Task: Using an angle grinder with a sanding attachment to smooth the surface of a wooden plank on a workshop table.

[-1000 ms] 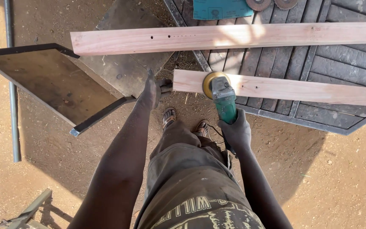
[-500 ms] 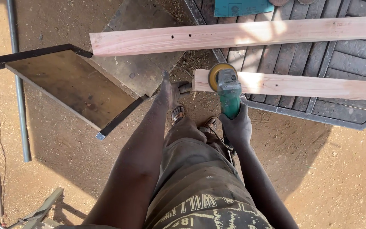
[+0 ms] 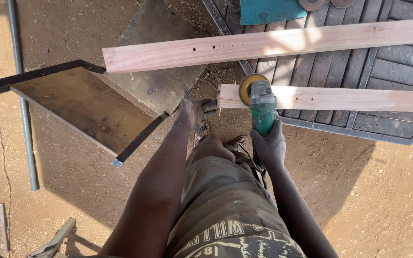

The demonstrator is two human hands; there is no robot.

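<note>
Shifted a bit left since the earlier shot, the left hand [image 3: 193,111] gripped the near plank's [image 3: 331,99] end mid-frame, the right hand [image 3: 269,145] wrapped around the green grinder [image 3: 261,102] on it, and the longer plank [image 3: 264,44] lay farther up.

Long drilled plank [image 3: 273,45] above, black-framed panel [image 3: 80,107] left, grey pipe [image 3: 22,105] on dirt, teal sandpaper sheet [image 3: 271,10] top.

Harsh daylight, sharp focus throughout; hard-edged shadow of the person on the dirt ground [image 3: 374,191], glare patches on the upper wooden plank [image 3: 283,43], no visible blur.
</note>
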